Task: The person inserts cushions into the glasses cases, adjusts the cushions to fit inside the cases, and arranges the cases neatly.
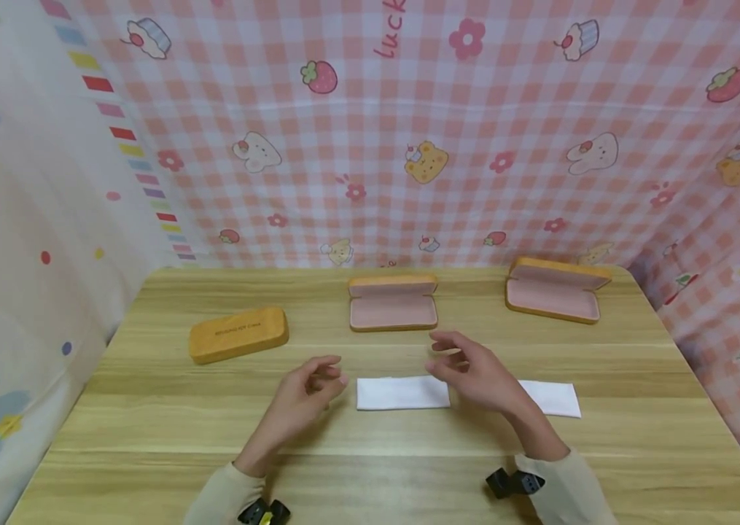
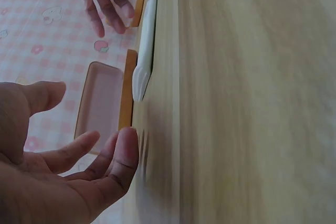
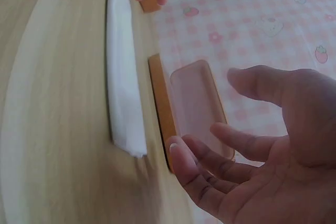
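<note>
My left hand [image 1: 309, 394] hovers over the table left of a folded white cloth [image 1: 402, 394], its fingers loosely bent and holding nothing. Above that cloth's right end is my right hand [image 1: 471, 372], also holding nothing, thumb and fingers apart. A second white cloth [image 1: 550, 398] lies farther right, partly hidden behind my right forearm. Just beyond the hands, an orange glasses case [image 1: 393, 313] with a pink lining stands with its lid up. In the right wrist view, the middle cloth [image 3: 123, 77] lies flat beside this case [image 3: 161, 103].
A closed orange glasses case [image 1: 238, 335] lies at the left of the wooden table [image 1: 383, 488]. Another opened case [image 1: 552, 297] sits at the back right. Behind the table hangs a pink checked curtain [image 1: 370, 146], with a white one [image 1: 22, 182] at the left.
</note>
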Available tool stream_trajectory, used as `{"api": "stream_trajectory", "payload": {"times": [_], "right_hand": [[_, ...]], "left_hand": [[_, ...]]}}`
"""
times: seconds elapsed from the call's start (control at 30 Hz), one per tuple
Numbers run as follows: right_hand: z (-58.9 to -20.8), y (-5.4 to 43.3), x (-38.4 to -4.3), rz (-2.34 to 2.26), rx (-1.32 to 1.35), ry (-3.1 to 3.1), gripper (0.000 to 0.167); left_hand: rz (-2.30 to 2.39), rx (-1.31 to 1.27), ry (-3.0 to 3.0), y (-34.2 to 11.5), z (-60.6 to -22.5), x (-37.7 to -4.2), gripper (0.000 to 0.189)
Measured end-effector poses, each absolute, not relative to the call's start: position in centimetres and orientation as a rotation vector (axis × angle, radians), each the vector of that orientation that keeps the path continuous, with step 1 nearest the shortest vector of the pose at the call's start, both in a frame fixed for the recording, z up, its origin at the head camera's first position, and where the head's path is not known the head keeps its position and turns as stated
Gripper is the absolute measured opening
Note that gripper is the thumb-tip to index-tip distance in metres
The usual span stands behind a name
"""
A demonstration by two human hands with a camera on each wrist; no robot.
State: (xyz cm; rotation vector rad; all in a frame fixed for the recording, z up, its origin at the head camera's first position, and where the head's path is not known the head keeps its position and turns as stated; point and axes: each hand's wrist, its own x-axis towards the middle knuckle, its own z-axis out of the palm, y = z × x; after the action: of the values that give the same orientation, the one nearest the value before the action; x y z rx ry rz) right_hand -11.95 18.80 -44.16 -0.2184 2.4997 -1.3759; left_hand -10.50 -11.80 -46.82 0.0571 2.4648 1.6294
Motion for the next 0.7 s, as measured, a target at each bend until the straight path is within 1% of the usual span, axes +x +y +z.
{"api": "stream_trajectory", "payload": {"times": [0.33,0.47,0.7], "right_hand": [[-45.3,19.4,-12.0,-1.270,-0.261,2.603,0.043],[-45.9,19.2,-12.1,-1.249,-0.293,2.604,0.039],[-46.2,19.3,-11.9,-1.210,-0.229,2.615,0.028]], "left_hand": [[1.469,0.136,2.514,-10.4,-47.3,-11.4,0.033],[1.407,0.127,2.526,-10.2,-47.3,-11.6,0.027],[1.397,0.113,2.502,-10.0,-47.6,-11.8,0.016]]}}
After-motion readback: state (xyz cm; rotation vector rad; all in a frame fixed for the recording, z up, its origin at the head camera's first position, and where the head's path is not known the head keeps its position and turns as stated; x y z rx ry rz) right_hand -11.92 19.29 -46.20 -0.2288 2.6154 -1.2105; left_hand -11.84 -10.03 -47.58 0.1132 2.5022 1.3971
